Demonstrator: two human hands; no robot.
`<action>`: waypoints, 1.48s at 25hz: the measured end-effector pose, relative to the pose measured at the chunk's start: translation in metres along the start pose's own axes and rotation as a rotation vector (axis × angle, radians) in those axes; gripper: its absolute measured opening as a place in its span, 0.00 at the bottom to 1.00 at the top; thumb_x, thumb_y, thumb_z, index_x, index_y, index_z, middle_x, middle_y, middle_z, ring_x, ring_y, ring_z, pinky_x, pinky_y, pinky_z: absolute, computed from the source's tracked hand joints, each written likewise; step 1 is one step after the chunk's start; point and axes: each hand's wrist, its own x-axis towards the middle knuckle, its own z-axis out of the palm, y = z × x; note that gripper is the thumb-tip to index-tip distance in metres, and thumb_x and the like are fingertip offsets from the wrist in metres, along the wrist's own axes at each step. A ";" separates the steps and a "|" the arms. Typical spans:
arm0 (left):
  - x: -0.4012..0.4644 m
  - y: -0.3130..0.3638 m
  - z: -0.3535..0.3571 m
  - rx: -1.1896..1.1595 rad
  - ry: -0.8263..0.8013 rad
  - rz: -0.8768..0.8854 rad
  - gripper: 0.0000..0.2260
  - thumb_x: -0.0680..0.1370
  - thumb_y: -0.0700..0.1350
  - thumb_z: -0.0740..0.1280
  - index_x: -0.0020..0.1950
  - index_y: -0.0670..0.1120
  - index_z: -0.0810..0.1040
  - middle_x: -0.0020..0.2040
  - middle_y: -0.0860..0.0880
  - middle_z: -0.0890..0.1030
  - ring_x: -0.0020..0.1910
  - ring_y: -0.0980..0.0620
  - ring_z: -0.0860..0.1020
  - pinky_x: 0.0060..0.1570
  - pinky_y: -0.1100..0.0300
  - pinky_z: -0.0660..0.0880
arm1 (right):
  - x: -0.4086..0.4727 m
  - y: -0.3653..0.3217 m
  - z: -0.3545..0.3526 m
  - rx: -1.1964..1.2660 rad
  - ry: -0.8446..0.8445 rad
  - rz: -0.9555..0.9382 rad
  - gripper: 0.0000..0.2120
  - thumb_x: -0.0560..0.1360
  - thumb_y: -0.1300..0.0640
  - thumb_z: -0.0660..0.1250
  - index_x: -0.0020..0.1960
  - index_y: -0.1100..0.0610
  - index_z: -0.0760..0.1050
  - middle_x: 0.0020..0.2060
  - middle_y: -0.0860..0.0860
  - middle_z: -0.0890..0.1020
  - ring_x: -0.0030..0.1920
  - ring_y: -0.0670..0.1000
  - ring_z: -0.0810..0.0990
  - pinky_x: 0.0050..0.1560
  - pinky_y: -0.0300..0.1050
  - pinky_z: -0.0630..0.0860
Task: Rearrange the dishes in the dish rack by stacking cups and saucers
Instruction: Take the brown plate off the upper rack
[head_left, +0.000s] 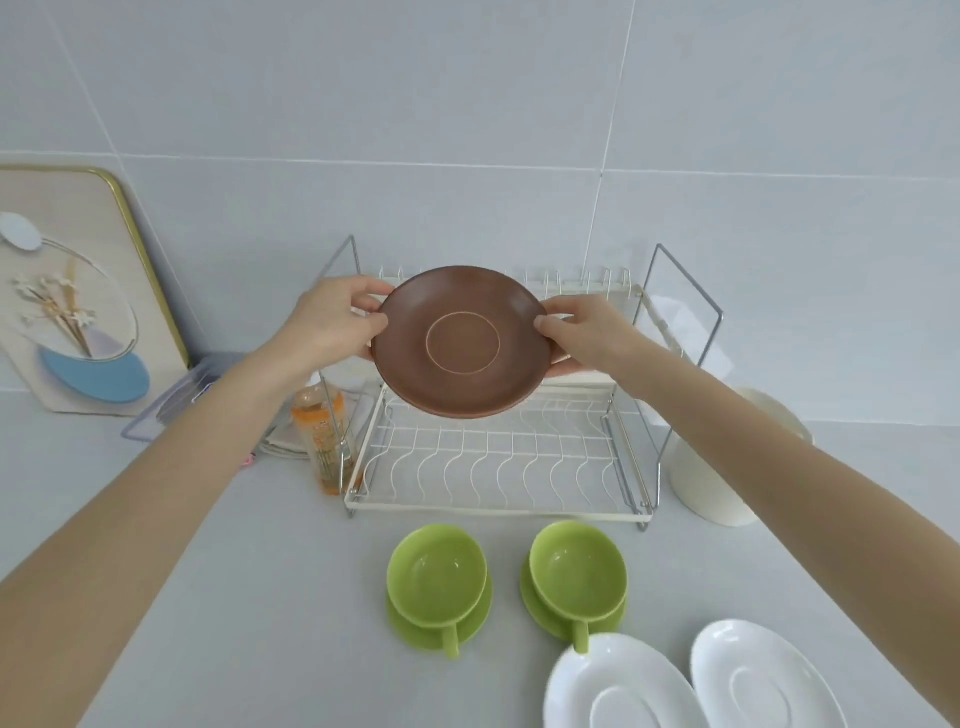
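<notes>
A brown saucer (462, 343) is held in the air over the two-tier white wire dish rack (498, 467), tilted toward me. My left hand (337, 317) pinches its left rim and my right hand (576, 332) pinches its right rim. A second brown edge shows under the saucer's lower rim; I cannot tell if it is another saucer. On the counter in front of the rack stand two green cups on green saucers, one on the left (437, 577) and one on the right (576, 574). Two white saucers (621, 686) (758, 675) lie at the front right.
An orange bottle (323, 436) stands at the rack's left side, with a folded cloth (283, 444) behind it. A cream container (722, 467) sits to the right of the rack. A framed picture (78, 291) leans on the tiled wall at the left.
</notes>
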 end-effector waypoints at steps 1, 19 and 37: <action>-0.012 -0.005 0.002 -0.026 -0.013 -0.019 0.18 0.76 0.33 0.60 0.65 0.43 0.73 0.46 0.48 0.73 0.36 0.56 0.74 0.24 0.75 0.74 | -0.011 0.009 0.004 0.019 -0.005 0.018 0.14 0.77 0.64 0.57 0.61 0.61 0.74 0.36 0.54 0.80 0.35 0.50 0.81 0.35 0.37 0.81; -0.182 -0.151 0.068 -0.196 -0.310 -0.489 0.12 0.76 0.34 0.61 0.56 0.46 0.75 0.47 0.46 0.77 0.42 0.54 0.78 0.28 0.68 0.79 | -0.141 0.188 0.081 -0.010 -0.245 0.392 0.11 0.77 0.62 0.58 0.50 0.49 0.76 0.38 0.56 0.81 0.37 0.54 0.83 0.41 0.39 0.82; -0.226 -0.204 0.096 -0.184 -0.378 -0.681 0.12 0.75 0.34 0.61 0.52 0.49 0.75 0.46 0.46 0.76 0.43 0.51 0.78 0.36 0.60 0.80 | -0.160 0.223 0.106 -0.343 -0.346 0.484 0.17 0.73 0.65 0.55 0.54 0.62 0.79 0.37 0.57 0.82 0.38 0.54 0.82 0.52 0.43 0.79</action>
